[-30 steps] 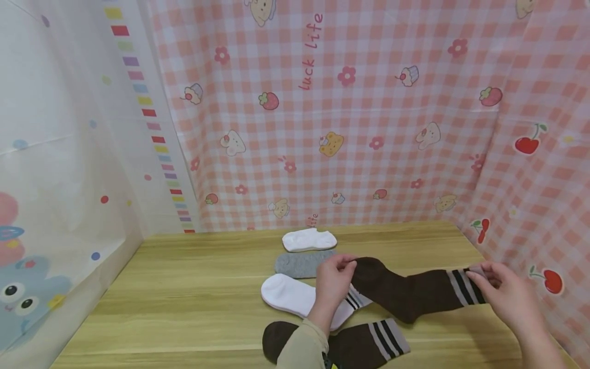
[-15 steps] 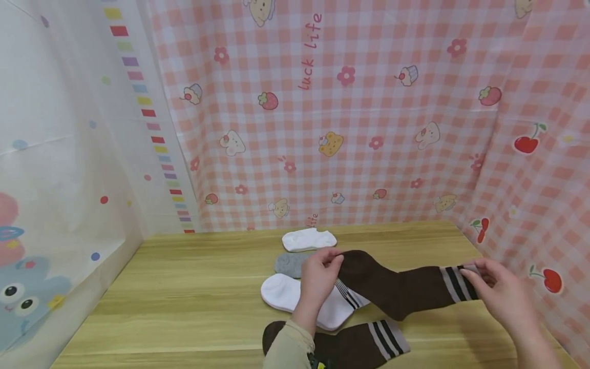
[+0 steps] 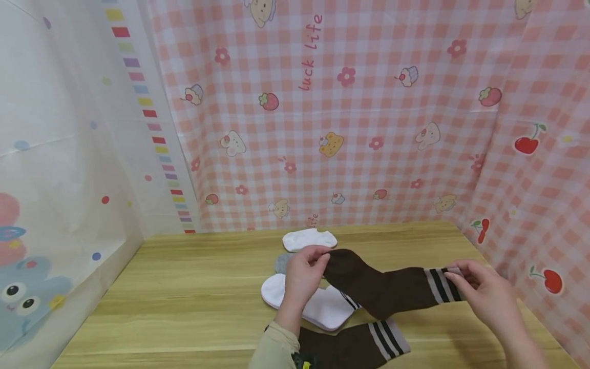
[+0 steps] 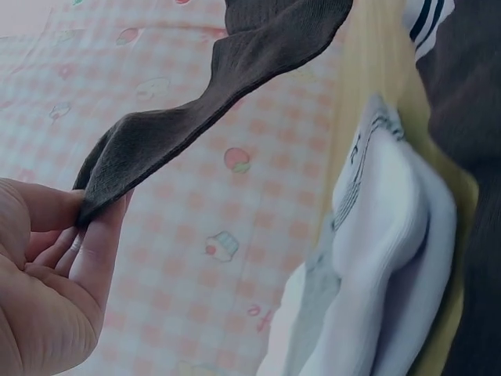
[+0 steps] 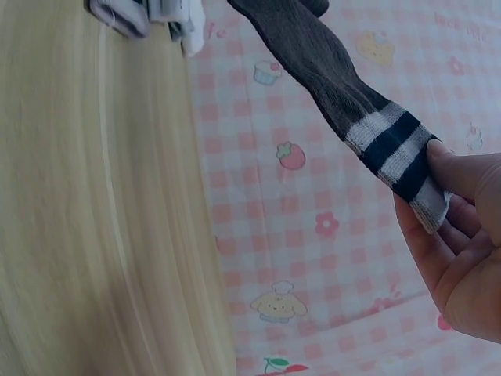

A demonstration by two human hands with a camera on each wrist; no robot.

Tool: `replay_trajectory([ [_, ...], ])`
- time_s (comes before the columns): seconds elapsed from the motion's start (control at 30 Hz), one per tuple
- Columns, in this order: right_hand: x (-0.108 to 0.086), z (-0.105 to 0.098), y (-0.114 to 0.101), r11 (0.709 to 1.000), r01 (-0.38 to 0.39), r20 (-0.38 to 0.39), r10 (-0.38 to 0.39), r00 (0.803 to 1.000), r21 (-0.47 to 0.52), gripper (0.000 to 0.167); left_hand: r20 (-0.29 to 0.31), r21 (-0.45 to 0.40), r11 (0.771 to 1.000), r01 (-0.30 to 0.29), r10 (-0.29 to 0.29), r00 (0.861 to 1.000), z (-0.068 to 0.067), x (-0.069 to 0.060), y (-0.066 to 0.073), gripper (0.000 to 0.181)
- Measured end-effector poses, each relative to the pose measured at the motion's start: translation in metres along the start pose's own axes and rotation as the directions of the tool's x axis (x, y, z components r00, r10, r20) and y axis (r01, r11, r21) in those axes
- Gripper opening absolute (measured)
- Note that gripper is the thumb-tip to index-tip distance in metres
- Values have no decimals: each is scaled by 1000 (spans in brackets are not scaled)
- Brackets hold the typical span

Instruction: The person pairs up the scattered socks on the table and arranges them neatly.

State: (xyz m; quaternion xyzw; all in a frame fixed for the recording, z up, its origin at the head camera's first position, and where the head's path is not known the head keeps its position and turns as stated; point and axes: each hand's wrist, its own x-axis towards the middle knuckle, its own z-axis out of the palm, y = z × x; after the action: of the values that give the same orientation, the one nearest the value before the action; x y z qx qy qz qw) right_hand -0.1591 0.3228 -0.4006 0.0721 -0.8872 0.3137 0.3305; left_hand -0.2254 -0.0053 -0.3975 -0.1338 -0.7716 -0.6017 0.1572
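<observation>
A dark brown sock (image 3: 387, 287) with a grey-and-black striped cuff is stretched between both hands above the table. My left hand (image 3: 304, 274) pinches its toe end between thumb and fingers, as the left wrist view also shows at the toe tip. At the other end, my right hand (image 3: 488, 292) pinches the striped cuff (image 5: 403, 160). Beneath them lies a white sock (image 3: 322, 310) with black stripes, partly covered by the left hand and the held sock. A second brown striped sock (image 3: 355, 346) lies nearer the front, its toe hidden by the left sleeve.
Behind the left hand a grey sock (image 3: 282, 263) is mostly hidden. Farther back lies a short white sock (image 3: 309, 240). The wooden table (image 3: 184, 297) meets a pink checked curtain (image 3: 396, 169) at the back, with more curtain at both sides.
Both hands have moved left with the brown sock held between them. It now covers the white sock's striped cuff more, and the left hand hides more of the grey sock.
</observation>
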Motion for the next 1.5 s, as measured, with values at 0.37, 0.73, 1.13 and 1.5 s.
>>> replay_trajectory([
  [0.37,-1,10,-8,998,62,10,-62,998,32,23,-15,43,999,-18,18,1000,-22,1,1,7],
  [0.73,-1,14,-19,997,71,35,-72,997,28,22,18,71,997,-32,31,999,-48,0,0,9],
  [1.13,-3,23,-31,988,134,79,-140,987,77,28,93,36,999,-36,32,995,-74,-5,0,12],
  [1.5,-8,29,-37,976,168,141,-188,972,141,29,132,55,998,24,-31,991,-92,-14,-2,14],
])
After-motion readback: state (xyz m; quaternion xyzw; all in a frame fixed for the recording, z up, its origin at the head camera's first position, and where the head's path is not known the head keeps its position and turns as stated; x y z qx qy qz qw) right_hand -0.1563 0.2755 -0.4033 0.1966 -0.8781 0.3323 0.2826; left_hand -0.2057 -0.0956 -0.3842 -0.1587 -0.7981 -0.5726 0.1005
